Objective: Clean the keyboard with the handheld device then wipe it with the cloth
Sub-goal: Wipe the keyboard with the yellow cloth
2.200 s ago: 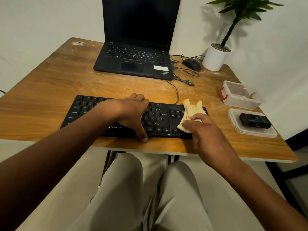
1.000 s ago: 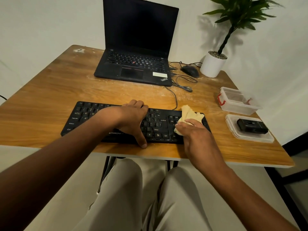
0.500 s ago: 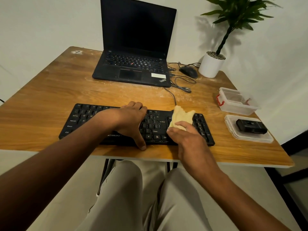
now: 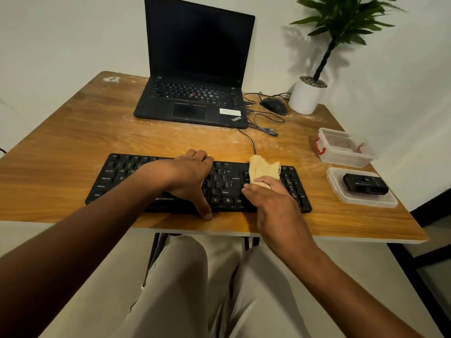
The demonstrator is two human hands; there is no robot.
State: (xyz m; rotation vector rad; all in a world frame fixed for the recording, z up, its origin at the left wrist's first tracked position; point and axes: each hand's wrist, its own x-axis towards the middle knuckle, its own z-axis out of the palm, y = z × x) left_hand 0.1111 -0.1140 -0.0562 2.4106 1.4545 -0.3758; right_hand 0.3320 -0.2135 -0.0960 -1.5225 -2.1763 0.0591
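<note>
With the left hand [image 4: 188,176] spread flat, seemingly bracing the black plastic keyboard [image 4: 219,184], the right hand [image 4: 266,201] gripped the crumpled yellow cloth [image 4: 263,172] at three o'clock, where snagged keycaps could pop off.

Left hand [image 4: 188,179] spread flat, palm down, thumb extended; right hand [image 4: 271,203] pinching, fingers forward.

A small home or office workspace is suggested: an open black laptop [image 4: 195,76], a black wired mouse [image 4: 273,105] and a white-potted green plant [image 4: 308,95] are set on a worn wooden bench [image 4: 73,142] against plain white walls.
</note>
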